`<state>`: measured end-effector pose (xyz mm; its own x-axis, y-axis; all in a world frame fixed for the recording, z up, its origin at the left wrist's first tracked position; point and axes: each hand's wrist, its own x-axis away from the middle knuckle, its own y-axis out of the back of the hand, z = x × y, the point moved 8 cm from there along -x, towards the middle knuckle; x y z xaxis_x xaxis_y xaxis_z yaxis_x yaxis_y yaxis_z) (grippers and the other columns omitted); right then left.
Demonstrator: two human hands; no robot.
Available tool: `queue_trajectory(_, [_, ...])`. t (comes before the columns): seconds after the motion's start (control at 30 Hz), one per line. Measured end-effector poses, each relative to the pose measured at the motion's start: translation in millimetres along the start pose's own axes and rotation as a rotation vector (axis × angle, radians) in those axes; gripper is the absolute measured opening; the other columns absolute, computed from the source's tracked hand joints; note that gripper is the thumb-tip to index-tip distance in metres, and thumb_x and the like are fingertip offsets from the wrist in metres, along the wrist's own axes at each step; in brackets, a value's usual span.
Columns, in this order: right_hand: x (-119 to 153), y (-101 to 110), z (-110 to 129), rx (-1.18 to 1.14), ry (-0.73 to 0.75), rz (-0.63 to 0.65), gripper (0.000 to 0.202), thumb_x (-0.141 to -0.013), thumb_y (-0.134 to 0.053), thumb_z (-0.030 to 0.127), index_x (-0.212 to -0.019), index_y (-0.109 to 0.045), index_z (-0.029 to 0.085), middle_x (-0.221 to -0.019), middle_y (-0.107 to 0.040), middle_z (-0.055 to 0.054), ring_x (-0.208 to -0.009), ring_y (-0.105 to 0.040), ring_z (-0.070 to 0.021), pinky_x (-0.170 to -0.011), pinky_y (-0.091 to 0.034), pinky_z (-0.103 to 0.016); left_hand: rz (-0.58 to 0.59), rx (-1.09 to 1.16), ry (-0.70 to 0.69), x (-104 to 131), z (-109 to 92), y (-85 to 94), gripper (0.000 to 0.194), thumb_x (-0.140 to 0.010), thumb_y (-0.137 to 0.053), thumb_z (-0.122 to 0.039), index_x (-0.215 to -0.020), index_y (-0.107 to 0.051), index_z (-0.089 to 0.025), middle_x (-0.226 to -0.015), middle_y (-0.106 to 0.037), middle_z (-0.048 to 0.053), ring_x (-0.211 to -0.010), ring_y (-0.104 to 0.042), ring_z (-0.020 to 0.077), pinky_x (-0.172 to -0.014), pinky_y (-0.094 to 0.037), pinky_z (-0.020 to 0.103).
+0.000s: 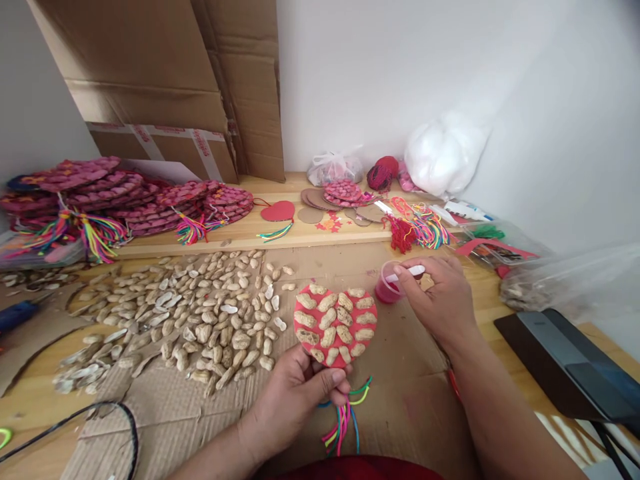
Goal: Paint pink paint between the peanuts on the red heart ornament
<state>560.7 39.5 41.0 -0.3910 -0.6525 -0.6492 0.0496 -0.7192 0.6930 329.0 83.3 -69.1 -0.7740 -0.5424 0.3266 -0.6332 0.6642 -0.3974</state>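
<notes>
My left hand (310, 387) grips the lower tip of a red heart (336, 312) faced with rows of whole peanuts in their shells. Colourful cords (344, 423) dangle from its bottom point. To the heart's right, my right hand (443, 293) pinches a slim white handle (411, 273), whose lower end reaches into a clear plastic cup (384, 287) of pink-magenta liquid. What is at the handle's far end is hidden. Unpainted peanuts and some split shells (220, 333) lie spread on cardboard left of the heart.
Stacks of pink peanut-covered pieces (90, 193) with tassels stand at the back left. Along the back ledge are a red heart (278, 211), cardboard discs (314, 198), yarn balls (383, 173) and cord bundles (420, 227). A dark device (570, 360) lies right; a black cable (133, 427) curves front left.
</notes>
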Motion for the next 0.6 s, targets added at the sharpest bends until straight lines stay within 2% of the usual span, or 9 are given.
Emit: queue_trajectory(0.6, [0.2, 6.0, 1.3, 0.030, 0.000, -0.031, 0.019, -0.088, -0.063, 0.038, -0.080, -0.070, 0.023, -0.077, -0.071, -0.003, -0.077, -0.058, -0.0201, -0.080, -0.039, -0.037, 0.011, 0.015, 0.004, 0.0, 0.3, -0.5, 0.036, -0.074, -0.085, -0.045, -0.084, -0.069, -0.014, -0.072, -0.072, 0.002, -0.060, -0.064, 0.0109, -0.062, -0.054, 0.023])
